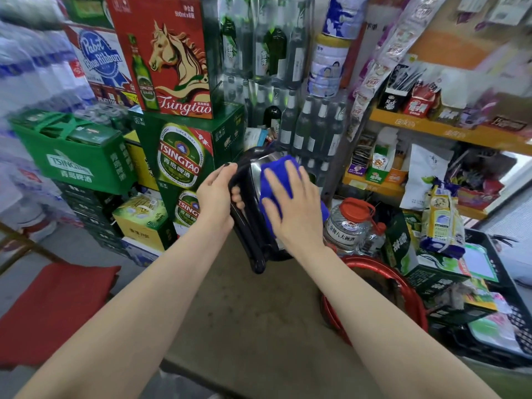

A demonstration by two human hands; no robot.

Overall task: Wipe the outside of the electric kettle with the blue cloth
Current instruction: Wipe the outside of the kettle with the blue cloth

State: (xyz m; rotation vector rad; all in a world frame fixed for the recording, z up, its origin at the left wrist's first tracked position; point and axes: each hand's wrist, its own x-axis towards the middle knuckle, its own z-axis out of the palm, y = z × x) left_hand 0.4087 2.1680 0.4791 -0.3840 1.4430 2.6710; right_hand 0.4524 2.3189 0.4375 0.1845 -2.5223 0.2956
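over the grey counter (244, 312) both bare forearms reach forward, and the left hand (216, 194) curls its fingers round the black handle of the electric kettle (254, 174), which is held tipped above the counter's far part. the right hand (293, 203) lies flat with fingers straight and spread, pressing the blue cloth (280, 168) against the kettle's shiny steel side. just right of the kettle stands a clear jar with a red lid (354, 214), and behind it rise stacked green tsingtao beer boxes (178, 159) and rows of bottles (305, 131).
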